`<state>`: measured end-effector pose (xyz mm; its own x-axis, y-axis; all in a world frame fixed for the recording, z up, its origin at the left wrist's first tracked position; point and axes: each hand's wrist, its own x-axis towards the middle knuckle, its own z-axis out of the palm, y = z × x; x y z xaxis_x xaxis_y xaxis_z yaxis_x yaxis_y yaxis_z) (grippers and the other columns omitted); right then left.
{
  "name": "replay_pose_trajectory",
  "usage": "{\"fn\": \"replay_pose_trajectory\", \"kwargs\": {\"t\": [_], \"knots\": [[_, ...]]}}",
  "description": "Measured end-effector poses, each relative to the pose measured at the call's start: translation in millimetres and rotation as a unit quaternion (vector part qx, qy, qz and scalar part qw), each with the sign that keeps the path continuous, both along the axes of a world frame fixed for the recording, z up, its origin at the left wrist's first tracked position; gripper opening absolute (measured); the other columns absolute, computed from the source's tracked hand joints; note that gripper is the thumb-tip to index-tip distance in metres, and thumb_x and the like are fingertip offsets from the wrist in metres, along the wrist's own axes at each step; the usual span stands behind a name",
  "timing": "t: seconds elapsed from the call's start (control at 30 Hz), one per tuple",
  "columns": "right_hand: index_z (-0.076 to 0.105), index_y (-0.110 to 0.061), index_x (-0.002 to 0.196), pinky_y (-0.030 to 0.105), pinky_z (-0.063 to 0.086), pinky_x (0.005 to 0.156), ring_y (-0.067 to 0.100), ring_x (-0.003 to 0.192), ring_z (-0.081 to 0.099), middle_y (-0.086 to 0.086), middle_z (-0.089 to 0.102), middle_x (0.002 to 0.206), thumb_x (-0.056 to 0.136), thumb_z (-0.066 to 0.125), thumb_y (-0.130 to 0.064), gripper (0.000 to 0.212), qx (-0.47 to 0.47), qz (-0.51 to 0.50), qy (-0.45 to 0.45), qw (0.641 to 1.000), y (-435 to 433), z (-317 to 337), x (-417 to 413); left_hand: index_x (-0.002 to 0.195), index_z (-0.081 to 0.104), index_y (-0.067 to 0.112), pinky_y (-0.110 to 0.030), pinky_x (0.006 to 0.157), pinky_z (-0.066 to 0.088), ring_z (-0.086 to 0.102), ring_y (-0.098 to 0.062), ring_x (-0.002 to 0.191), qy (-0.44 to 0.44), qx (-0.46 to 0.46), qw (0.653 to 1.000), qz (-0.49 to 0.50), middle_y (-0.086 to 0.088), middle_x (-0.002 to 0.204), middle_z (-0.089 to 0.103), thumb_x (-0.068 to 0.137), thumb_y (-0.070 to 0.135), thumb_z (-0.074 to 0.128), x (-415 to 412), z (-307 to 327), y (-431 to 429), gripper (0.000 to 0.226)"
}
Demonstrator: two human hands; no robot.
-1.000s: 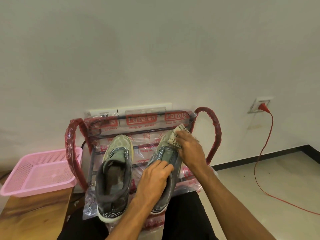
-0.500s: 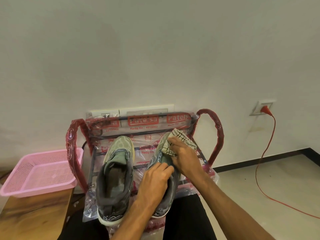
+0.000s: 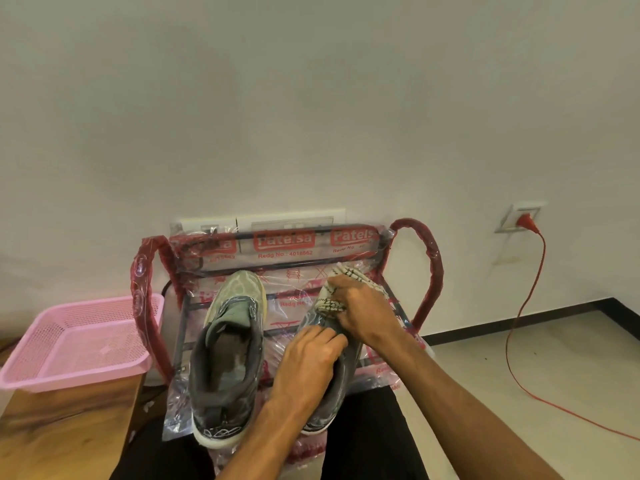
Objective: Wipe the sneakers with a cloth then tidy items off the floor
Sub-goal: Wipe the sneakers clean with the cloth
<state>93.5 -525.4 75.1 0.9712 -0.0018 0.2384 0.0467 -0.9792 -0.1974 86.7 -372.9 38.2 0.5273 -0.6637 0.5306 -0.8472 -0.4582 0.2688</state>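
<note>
Plastic-wrapped bars of a red-framed shoe rack (image 3: 431,271) make the working surface, its near edge against the person's dark-trousered lap. 2 sneakers lie on it, heels toward me and toes toward the back rail. On the rack's right half, the left hand (image 3: 308,358) is curled over the collar of the grey sneaker (image 3: 343,382), gripping it, I judge, to hold it steady. Just beyond, toward the rack's far right corner, the right hand (image 3: 367,306) is bunched around the striped cloth (image 3: 349,277) and presses it onto that shoe's toe. As I read it, the next stroke turns on 1 thing: the shoe's long axis runs from the rack's near edge to its back rail. The rest of the upper therefore lies nearer than the cloth, back toward the steadying hand, and the right hand is the 1 placed to draw along it. The second sneaker (image 3: 228,341) lies apart on the rack's left half, with no hand on it. Left of the rack, a pink basket (image 3: 69,379) sits on a wooden table (image 3: 62,427). Right of the rack, a red cord (image 3: 512,341) trails over the pale floor (image 3: 554,368) and climbs to a socket (image 3: 519,220). Behind the rack stands a plain white wall (image 3: 311,98).
</note>
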Motion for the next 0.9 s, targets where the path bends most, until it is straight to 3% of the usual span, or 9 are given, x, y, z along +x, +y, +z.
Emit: {"fn": "replay_pose_trajectory", "kwargs": {"t": [0.13, 0.23, 0.3, 0.37, 0.5, 0.57, 0.7, 0.8, 0.9], "knots": [[0.060, -0.005, 0.129, 0.031, 0.030, 0.113, 0.023, 0.136, 0.042, 0.007, 0.049, 0.145, 0.088, 0.063, -0.007, 0.042, -0.058, -0.049, -0.030, 0.997, 1.8, -0.2, 3.4, 0.076, 0.069, 0.020, -0.024, 0.062, 0.047, 0.062, -0.014, 0.068, 0.018, 0.011, 1.000, -0.001, 0.007, 0.071, 0.064, 0.055, 0.007, 0.080, -0.7, 2.8, 3.0, 0.027], [0.058, -0.011, 0.132, 0.029, 0.044, 0.101, 0.021, 0.119, 0.058, 0.005, 0.062, 0.131, 0.084, 0.069, -0.012, 0.049, 0.057, -0.031, 0.015, 0.998, 5.7, 3.2, -0.6, 0.076, 0.069, 0.020, -0.024, 0.054, 0.047, 0.062, -0.015, 0.067, 0.034, 0.013, 0.999, 0.000, 0.006, 0.071, 0.063, 0.062, 0.012, 0.065, -2.4, -0.4, 3.1, 0.017], [0.055, -0.014, 0.135, 0.021, 0.045, 0.099, 0.015, 0.116, 0.061, 0.002, 0.064, 0.128, 0.081, 0.069, -0.009, 0.056, 0.126, 0.010, 0.081, 0.989, 6.5, 6.4, -3.4, 0.079, 0.070, 0.020, -0.024, 0.056, 0.048, 0.062, -0.014, 0.068, 0.038, 0.013, 0.999, -0.002, 0.006, 0.073, 0.064, 0.063, 0.014, 0.062, -3.1, -4.1, 3.4, 0.019], [0.058, -0.012, 0.132, 0.015, 0.040, 0.097, 0.013, 0.119, 0.059, 0.000, 0.062, 0.131, 0.080, 0.068, -0.009, 0.053, 0.102, 0.033, 0.108, 0.988, 5.5, 9.1, -3.4, 0.081, 0.071, 0.020, -0.023, 0.059, 0.048, 0.062, -0.013, 0.071, 0.028, 0.012, 1.000, -0.005, 0.006, 0.075, 0.065, 0.064, 0.013, 0.064, -4.0, -6.9, 3.8, 0.020], [0.059, -0.013, 0.128, 0.032, 0.051, 0.091, 0.026, 0.107, 0.063, 0.006, 0.065, 0.124, 0.081, 0.064, -0.007, 0.048, 0.020, -0.018, 0.067, 0.997, 3.8, 8.9, 2.4, 0.076, 0.069, 0.021, -0.023, 0.071, 0.041, 0.060, -0.010, 0.071, -0.021, 0.020, 1.000, -0.008, 0.009, 0.071, 0.063, 0.073, 0.016, 0.055, -1.5, -0.5, 4.3, 0.015], [0.058, -0.010, 0.128, 0.036, 0.052, 0.090, 0.029, 0.107, 0.062, 0.008, 0.061, 0.127, 0.081, 0.062, -0.004, 0.048, -0.009, -0.042, 0.059, 0.997, 3.1, 6.8, 3.0, 0.073, 0.069, 0.024, -0.023, 0.073, 0.035, 0.059, -0.010, 0.070, -0.034, 0.038, 0.999, 0.007, 0.012, 0.067, 0.063, 0.072, 0.017, 0.059, 0.1, 7.9, 6.4, 0.011], [0.064, -0.007, 0.121, 0.036, 0.051, 0.092, 0.027, 0.110, 0.061, 0.005, 0.054, 0.137, 0.084, 0.062, -0.006, 0.037, -0.045, -0.071, 0.054, 0.995, 2.9, -0.5, -0.6, 0.066, 0.069, 0.029, -0.019, 0.065, 0.035, 0.059, -0.007, 0.066, 0.017, 0.102, 0.994, 0.036, 0.015, 0.061, 0.062, 0.044, 0.023, 0.089, -6.3, 22.4, 8.6, 0.030], [0.066, -0.009, 0.116, 0.036, 0.052, 0.090, 0.026, 0.107, 0.062, 0.004, 0.057, 0.133, 0.084, 0.063, -0.008, 0.031, -0.045, -0.082, 0.045, 0.995, 5.4, -5.2, 0.3, 0.060, 0.067, 0.029, -0.020, 0.049, 0.041, 0.060, -0.005, 0.061, 0.012, 0.131, 0.990, 0.061, 0.013, 0.057, 0.060, 0.036, 0.026, 0.092, -9.2, 28.2, 10.6, 0.035], [0.067, -0.010, 0.111, 0.034, 0.053, 0.084, 0.027, 0.099, 0.065, 0.006, 0.066, 0.115, 0.081, 0.067, -0.010, 0.030, 0.006, -0.086, 0.044, 0.995, 2.3, -5.1, 2.6, 0.064, 0.067, 0.028, -0.022, 0.042, 0.039, 0.062, -0.007, 0.060, 0.010, 0.135, 0.989, 0.060, 0.012, 0.060, 0.061, 0.039, 0.022, 0.091, -6.2, 24.7, 11.2, 0.035]]}}
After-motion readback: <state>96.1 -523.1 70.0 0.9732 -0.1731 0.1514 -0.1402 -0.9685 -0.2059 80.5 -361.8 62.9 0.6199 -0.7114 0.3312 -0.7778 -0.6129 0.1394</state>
